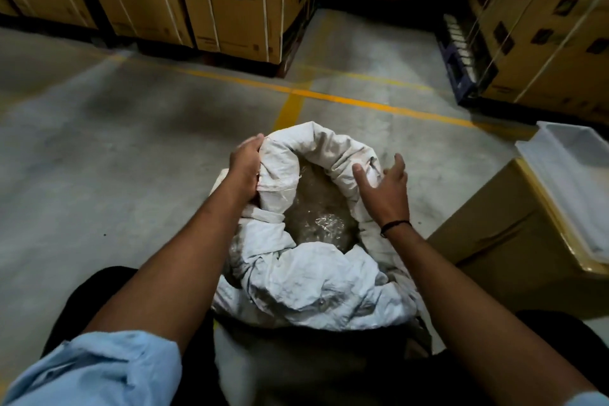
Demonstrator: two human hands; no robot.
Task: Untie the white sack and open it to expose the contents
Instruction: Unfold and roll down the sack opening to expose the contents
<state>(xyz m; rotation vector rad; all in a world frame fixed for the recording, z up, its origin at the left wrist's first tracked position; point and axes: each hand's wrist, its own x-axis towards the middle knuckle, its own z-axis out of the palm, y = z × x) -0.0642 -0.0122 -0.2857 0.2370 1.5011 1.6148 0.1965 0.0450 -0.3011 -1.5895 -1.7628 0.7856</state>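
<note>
Left hand [245,165] gripping, right hand [384,189] splayed (both outstretched).

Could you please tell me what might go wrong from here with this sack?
Only the left hand grips the rolled rim of the sack. The right hand is open, so that side may slump over the contents. The contents seem to lie under thin clear film, which a hard tug might tear.
</note>
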